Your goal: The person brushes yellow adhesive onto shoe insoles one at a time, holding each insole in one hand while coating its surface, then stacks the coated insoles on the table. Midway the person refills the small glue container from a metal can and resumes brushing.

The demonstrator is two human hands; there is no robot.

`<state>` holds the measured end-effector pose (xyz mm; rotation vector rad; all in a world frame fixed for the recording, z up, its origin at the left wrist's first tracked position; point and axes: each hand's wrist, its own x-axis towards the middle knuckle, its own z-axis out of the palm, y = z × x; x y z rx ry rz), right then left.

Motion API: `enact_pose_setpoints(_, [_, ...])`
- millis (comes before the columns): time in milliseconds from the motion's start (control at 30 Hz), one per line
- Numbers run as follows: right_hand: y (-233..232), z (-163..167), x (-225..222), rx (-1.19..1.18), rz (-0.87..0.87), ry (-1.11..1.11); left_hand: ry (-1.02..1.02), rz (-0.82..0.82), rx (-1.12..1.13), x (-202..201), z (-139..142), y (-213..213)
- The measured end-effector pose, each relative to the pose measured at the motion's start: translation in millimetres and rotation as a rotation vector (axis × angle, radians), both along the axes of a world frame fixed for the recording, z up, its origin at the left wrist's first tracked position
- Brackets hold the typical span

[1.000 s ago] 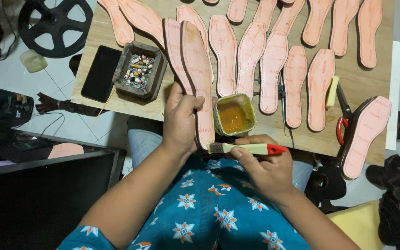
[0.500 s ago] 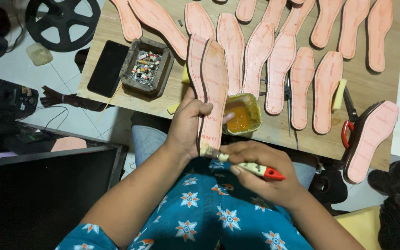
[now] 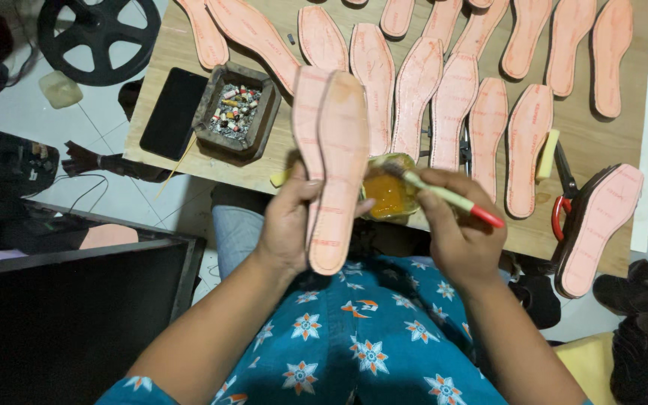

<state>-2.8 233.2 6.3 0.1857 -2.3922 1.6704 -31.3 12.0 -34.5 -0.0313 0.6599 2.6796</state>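
You're holding a pink insole (image 3: 337,172) up off the wooden table (image 3: 601,142) with your left hand (image 3: 288,225), fingers curled around its lower edge and thumb pressing the near face, with what looks like a second one tucked behind it. I'd guess these are light, thin and a bit bendy, so pinching low near the heel like you're doing is leaving the upper part free to flop; a grip nearer the middle might be steadier. Your right hand (image 3: 463,232) is closing around a brush (image 3: 444,193) with a pale handle and red tip, bristles dipping into the little pot of orange glue (image 3: 388,196) at the table edge. That stuff is probably sticky and drippy, so watch the wet side.

No packaging or signs really showing; the insoles are carrying faint printing, too small to make out. There's a dark tray of small bits (image 3: 235,112) sitting left of you, next to a flat black phone (image 3: 172,112).
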Motion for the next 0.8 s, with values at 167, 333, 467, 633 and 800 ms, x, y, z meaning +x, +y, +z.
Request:
enact_pose_setpoints(167, [11.2, -30.0, -33.8, 0.613, 0.050, 0.118, -0.014, -0.014, 0.024, 3.4, 5.6, -15.4])
enact_pose_setpoints(333, [6.2, -34.5, -35.3, 0.721, 0.114, 0.194, -0.029, -0.034, -0.026, 8.5, 6.2, -18.0])
enact_pose_setpoints(467, [17.6, -10.3, -14.6, 0.634, 0.004, 0.221, -0.021, -0.017, -0.045, 8.0, 5.3, -22.5])
enact_pose_setpoints(633, [32.3, 7.6, 7.1, 0.463, -0.029, -0.463, -0.018, -0.041, -0.036, 5.3, 2.4, -19.7])
enact_pose_setpoints(800, [27.0, 13.2, 18.4, -0.158, 0.022, -0.337, -0.043, -0.102, -0.002, 7.2, -5.2, -3.3])
